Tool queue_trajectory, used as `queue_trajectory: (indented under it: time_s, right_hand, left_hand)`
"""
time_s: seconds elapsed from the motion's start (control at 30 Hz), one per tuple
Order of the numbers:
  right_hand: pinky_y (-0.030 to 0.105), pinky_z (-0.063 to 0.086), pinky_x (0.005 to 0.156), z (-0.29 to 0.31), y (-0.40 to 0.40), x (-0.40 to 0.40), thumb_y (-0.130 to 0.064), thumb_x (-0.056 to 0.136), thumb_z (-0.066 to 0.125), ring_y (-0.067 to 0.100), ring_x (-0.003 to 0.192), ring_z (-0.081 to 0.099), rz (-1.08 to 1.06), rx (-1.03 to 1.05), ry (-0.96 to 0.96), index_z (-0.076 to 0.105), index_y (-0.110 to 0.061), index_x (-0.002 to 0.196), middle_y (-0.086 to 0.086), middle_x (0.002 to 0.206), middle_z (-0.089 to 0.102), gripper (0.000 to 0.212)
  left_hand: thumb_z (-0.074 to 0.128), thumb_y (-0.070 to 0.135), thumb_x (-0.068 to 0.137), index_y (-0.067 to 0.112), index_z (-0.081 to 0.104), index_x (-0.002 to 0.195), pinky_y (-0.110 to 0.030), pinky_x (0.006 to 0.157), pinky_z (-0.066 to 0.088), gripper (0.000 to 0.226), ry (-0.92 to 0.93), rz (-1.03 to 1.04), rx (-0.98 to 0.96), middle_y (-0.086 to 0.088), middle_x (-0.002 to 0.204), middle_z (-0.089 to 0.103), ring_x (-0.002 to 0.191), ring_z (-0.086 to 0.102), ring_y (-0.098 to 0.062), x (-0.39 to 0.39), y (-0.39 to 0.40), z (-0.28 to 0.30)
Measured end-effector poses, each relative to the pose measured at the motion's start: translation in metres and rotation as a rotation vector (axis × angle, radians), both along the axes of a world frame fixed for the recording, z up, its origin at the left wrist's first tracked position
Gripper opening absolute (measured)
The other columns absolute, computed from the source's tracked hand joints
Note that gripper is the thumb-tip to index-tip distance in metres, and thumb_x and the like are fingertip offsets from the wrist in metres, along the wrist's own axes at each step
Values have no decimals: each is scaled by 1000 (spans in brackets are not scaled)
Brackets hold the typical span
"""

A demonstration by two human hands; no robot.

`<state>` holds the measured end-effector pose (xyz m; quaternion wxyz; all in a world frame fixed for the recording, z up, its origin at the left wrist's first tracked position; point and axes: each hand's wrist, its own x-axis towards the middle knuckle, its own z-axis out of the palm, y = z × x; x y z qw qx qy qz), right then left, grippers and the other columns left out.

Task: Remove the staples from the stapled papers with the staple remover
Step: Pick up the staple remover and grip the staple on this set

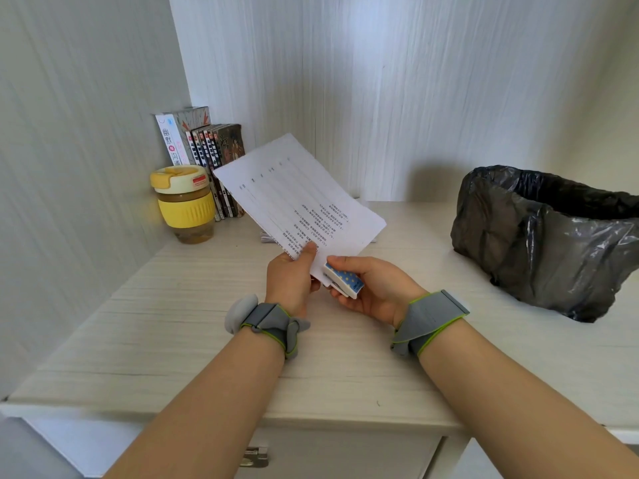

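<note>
Papers (297,198) fan up from the centre of the frame toward the upper left, held off the desk (173,323) by the left hand (292,281), whose thumb pinches the near corner against the fingers beneath. Just right of it, the right hand (370,288) wraps its fingers and thumb around the staple remover (342,281), whose nose sits at that same corner, touching the sheet edge. The staple itself is too small to make out.

With the sheets unsupported in the air, a hard pull could probably tear the corner or jerk the stack out of the pinch. If the nose misses under the staple, it may only crumple paper. A freed staple could also drop onto the desk rather than into the bin (549,243) at the right edge, which stands well apart.
</note>
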<state>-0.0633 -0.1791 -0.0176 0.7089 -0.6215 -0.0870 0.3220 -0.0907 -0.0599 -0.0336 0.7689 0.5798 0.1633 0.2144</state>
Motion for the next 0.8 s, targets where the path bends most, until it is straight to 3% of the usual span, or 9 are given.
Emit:
queue_trajectory:
  time_s: [0.1, 0.17, 0.47, 0.8]
  right_hand:
    - [15, 46, 41, 0, -1, 0, -23, 81, 64, 7, 42, 57, -18, 17, 34, 63, -13, 79, -3, 52, 62, 10]
    - [14, 45, 38, 1, -2, 0, -22, 82, 63, 7, 39, 56, -27, 29, 61, 62, -14, 77, -3, 49, 61, 10]
    - [14, 46, 37, 2, -5, 4, -22, 83, 62, 8, 40, 56, -59, 70, 124, 63, -13, 76, 0, 56, 60, 11]
    - [14, 47, 39, 1, -8, 6, -21, 83, 60, 10, 41, 57, -11, 56, 138, 63, -10, 79, 2, 60, 61, 12]
  left_hand:
    - [56, 18, 90, 13, 62, 75, -20, 42, 44, 17, 14, -16, 64, -7, 70, 62, 52, 56, -16, 0, 1, -2]
    - [56, 17, 90, 12, 62, 74, -18, 37, 43, 17, 20, -38, 65, -7, 67, 62, 43, 58, -12, 0, 0, -2]
    - [58, 34, 87, 4, 62, 85, -19, 38, 44, 30, 141, -269, 60, -7, 61, 58, 37, 50, -8, -7, -6, 7]
    - [54, 48, 84, 4, 64, 88, -21, 40, 49, 45, 175, -490, 98, -4, 53, 62, 39, 53, -10, -14, -3, 12]
